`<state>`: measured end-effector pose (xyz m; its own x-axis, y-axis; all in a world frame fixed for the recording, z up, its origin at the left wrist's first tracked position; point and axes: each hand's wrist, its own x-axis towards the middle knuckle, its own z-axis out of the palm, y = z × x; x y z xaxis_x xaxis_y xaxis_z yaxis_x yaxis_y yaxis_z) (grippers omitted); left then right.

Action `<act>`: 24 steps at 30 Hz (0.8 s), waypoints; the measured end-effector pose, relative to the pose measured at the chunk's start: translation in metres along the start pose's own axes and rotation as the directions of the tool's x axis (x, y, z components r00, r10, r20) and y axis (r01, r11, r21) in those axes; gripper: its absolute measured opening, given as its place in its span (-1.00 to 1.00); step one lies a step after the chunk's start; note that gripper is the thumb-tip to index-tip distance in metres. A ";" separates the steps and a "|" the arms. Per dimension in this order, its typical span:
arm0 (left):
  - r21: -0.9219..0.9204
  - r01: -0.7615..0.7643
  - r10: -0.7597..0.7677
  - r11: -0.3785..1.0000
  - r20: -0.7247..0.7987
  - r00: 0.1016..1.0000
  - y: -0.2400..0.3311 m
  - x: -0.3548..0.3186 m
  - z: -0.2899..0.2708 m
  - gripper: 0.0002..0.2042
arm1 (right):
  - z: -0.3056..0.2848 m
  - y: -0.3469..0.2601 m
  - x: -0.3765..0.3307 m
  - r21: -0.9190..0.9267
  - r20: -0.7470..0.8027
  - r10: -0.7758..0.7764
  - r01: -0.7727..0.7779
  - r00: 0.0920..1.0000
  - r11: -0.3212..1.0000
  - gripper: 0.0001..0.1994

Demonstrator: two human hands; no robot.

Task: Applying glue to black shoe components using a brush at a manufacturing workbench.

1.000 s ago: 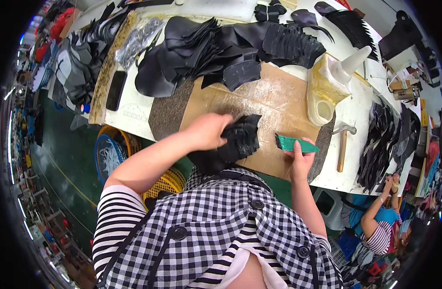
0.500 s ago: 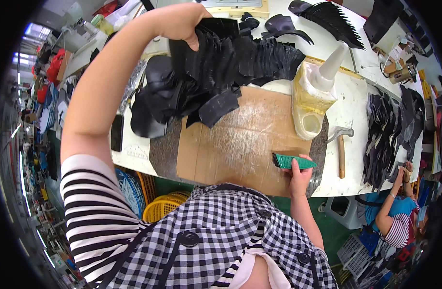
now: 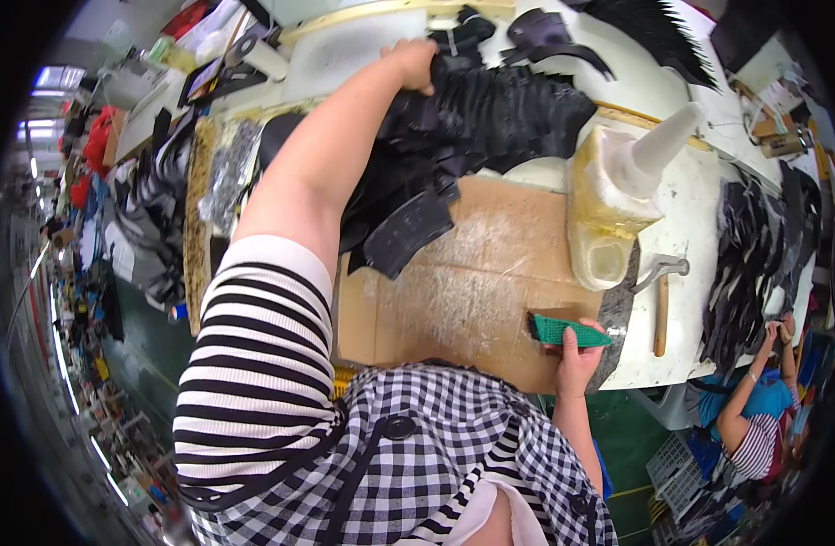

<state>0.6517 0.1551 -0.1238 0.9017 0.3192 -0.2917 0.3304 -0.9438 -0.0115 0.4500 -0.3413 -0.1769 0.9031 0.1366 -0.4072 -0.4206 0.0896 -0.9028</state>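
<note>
In my right hand [image 3: 578, 362] is a green-handled brush [image 3: 570, 331] with dark bristles, held over the right front of a brown cardboard sheet [image 3: 490, 273]. My left arm stretches far across the table. At its end my left hand [image 3: 410, 64] grips the far left end of a row of overlapping black leather-like pieces [image 3: 517, 114], thumb on the near side; part of the fingers is hidden. More black pieces lie loosely under and beside my forearm. One curved black piece [image 3: 406, 235] rests over the cardboard's far left corner.
A glue-stained yellowish container [image 3: 608, 205] with a white cone spout stands at the cardboard's far right. Right of it lies a wooden-handled hammer [image 3: 661, 314]. Stacks of dark strips [image 3: 749, 264] line the right edge. A co-worker [image 3: 754, 409] sits at the lower right.
My left hand has moved right along the far edge of the black pieces, and my left arm now covers the pile's left part. The brush stays in my right hand. The view has shifted.
</note>
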 end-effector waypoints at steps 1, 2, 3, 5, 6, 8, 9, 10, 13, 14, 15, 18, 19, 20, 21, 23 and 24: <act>-0.013 -0.018 0.017 1.000 -0.077 0.997 -0.004 -0.006 -0.005 -0.21 | -0.001 0.001 0.000 0.025 0.025 -0.013 0.013 1.000 1.000 -0.67; -0.052 -0.065 0.052 0.997 -0.225 0.973 -0.011 -0.017 -0.007 -0.28 | -0.002 0.001 0.000 0.022 0.020 0.025 -0.025 0.999 0.999 -0.67; -0.053 -0.118 0.093 0.992 -0.344 0.934 -0.021 -0.028 -0.012 -0.34 | -0.004 0.002 -0.001 -0.038 0.013 -0.005 0.005 1.000 0.999 -0.66; -0.127 -0.308 0.166 0.943 -0.622 0.766 -0.056 -0.060 -0.023 -0.53 | -0.006 0.002 0.000 -0.065 0.023 -0.017 0.018 1.000 0.998 -0.66; -0.235 -0.355 0.122 0.905 -0.655 0.746 -0.075 -0.076 -0.028 -0.58 | -0.006 0.003 0.000 -0.056 0.026 0.006 -0.005 1.000 0.998 -0.66; -0.253 -0.271 0.046 0.929 -0.646 0.762 -0.125 -0.118 -0.036 -0.59 | -0.006 0.004 0.001 -0.012 0.062 -0.043 0.043 0.997 0.999 -0.66; -0.285 -0.223 -0.009 0.932 -0.635 0.772 -0.146 -0.142 -0.035 -0.60 | -0.006 0.004 0.001 -0.041 0.047 -0.055 0.057 0.997 0.998 -0.66; -0.384 -0.148 -0.135 0.911 -0.619 0.774 -0.161 -0.165 -0.028 -0.66 | -0.006 0.004 0.001 -0.017 0.056 -0.047 0.048 0.997 0.999 -0.66; -0.534 0.276 -0.481 0.799 -0.290 0.828 -0.186 -0.230 -0.004 -0.79 | -0.005 0.003 0.001 -0.048 0.092 -0.045 0.049 0.995 0.998 -0.65; -0.494 0.260 -0.444 0.830 -0.302 0.843 -0.184 -0.245 0.005 -0.81 | -0.005 0.002 0.001 -0.059 0.131 -0.085 0.093 0.988 0.994 -0.65; -0.506 0.202 -0.390 0.838 -0.297 0.872 -0.176 -0.253 0.014 -0.76 | -0.005 0.001 0.001 -0.072 0.127 -0.074 0.083 0.989 0.994 -0.65; -0.445 0.056 -0.220 0.894 -0.325 0.920 -0.132 -0.246 0.035 -0.28 | -0.005 0.000 0.002 -0.110 0.124 -0.057 0.071 0.991 0.991 -0.65; -0.449 0.191 -0.304 0.873 -0.193 0.933 -0.115 -0.237 0.039 -0.11 | -0.005 0.000 0.003 -0.115 0.115 -0.023 0.036 0.993 0.993 -0.65; -0.539 0.229 -0.335 0.811 -0.106 0.936 -0.100 -0.229 0.041 -0.10 | -0.006 0.001 0.003 -0.139 0.123 -0.046 0.063 0.991 0.988 -0.65; -0.531 0.301 -0.387 0.792 -0.056 0.920 -0.089 -0.222 0.043 -0.12 | -0.005 0.001 0.004 -0.147 0.125 -0.050 0.069 0.991 0.987 -0.65; -0.523 0.361 -0.426 0.772 -0.003 0.905 -0.074 -0.213 0.045 -0.14 | -0.005 0.002 0.004 -0.140 0.113 -0.038 0.053 0.993 0.989 -0.66; -0.482 0.406 -0.467 0.777 -0.009 0.884 -0.071 -0.210 0.045 -0.16 | -0.005 0.001 0.004 -0.147 0.118 -0.077 0.094 0.990 0.985 -0.66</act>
<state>0.4260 0.1506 -0.1048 0.6453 0.7239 -0.2440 0.7568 -0.5623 0.3332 0.4531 -0.3453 -0.1803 0.9161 0.2448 -0.3176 -0.3166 -0.0444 -0.9475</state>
